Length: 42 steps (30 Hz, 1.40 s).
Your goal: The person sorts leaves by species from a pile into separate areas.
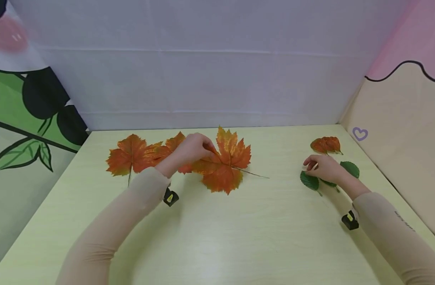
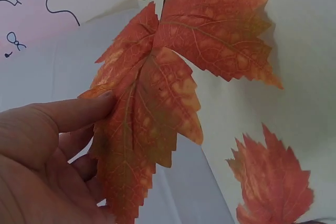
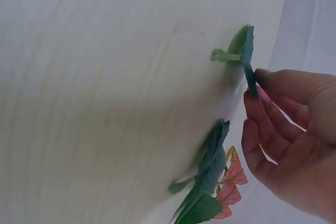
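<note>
My left hand (image 1: pixel 192 150) pinches an orange maple leaf (image 1: pixel 226 162) by a lobe, and its thin stem points right. In the left wrist view the thumb lies on the front of this leaf (image 2: pixel 142 93), which is raised off the table. At the right, my right hand (image 1: pixel 324 169) pinches the edge of a small green leaf (image 1: pixel 309 181) between thumb and fingers. The right wrist view shows that green leaf (image 3: pixel 248 51) tilted up, its short stem near the tabletop.
More orange maple leaves (image 1: pixel 128 156) lie left of my left hand, partly hidden by it. Other green leaves (image 1: pixel 350 169) lie beside my right hand, with small orange-red leaves (image 1: pixel 326 145) behind them. A pale wall (image 1: pixel 217 87) borders the table's (image 1: pixel 239 237) back edge.
</note>
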Motion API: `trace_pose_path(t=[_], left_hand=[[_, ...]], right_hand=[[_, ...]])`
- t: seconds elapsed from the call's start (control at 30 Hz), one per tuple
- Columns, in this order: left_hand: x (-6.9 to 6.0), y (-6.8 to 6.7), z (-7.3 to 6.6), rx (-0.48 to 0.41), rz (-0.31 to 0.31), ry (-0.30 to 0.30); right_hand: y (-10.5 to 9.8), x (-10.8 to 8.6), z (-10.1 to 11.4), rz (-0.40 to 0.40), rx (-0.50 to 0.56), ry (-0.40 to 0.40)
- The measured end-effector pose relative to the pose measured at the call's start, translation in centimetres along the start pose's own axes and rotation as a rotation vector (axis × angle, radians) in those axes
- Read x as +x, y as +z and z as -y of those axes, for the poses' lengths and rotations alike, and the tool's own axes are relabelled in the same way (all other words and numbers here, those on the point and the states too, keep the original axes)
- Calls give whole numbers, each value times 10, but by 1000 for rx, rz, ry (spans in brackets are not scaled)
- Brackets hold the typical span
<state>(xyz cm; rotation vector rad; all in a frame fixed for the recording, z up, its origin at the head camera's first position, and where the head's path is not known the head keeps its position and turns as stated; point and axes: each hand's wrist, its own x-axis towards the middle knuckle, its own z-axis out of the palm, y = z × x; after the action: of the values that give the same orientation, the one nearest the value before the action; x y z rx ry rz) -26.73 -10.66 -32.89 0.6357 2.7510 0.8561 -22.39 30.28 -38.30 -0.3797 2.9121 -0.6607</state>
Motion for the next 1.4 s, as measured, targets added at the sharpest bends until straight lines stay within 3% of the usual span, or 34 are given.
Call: trace_pose_path(t=[0.3, 0.67, 0.87, 1.07, 1.27, 1.4], left_hand=[[36, -9, -16, 245, -50, 25], [83, -12, -7, 437, -99, 93], [103, -9, -6, 504, -92, 132], [112, -2, -11, 578, -74, 160], [113, 2, -12, 693, -63, 229], [115, 5, -11, 743, -56, 238]], right_hand=[[2, 1, -5, -3, 3, 5], [3, 2, -7, -20, -14, 4], [4, 2, -7, -30, -10, 7], [5, 0, -6, -27, 4, 19], [6, -1, -6, -25, 9, 31], [7, -2, -5, -16, 9, 36]])
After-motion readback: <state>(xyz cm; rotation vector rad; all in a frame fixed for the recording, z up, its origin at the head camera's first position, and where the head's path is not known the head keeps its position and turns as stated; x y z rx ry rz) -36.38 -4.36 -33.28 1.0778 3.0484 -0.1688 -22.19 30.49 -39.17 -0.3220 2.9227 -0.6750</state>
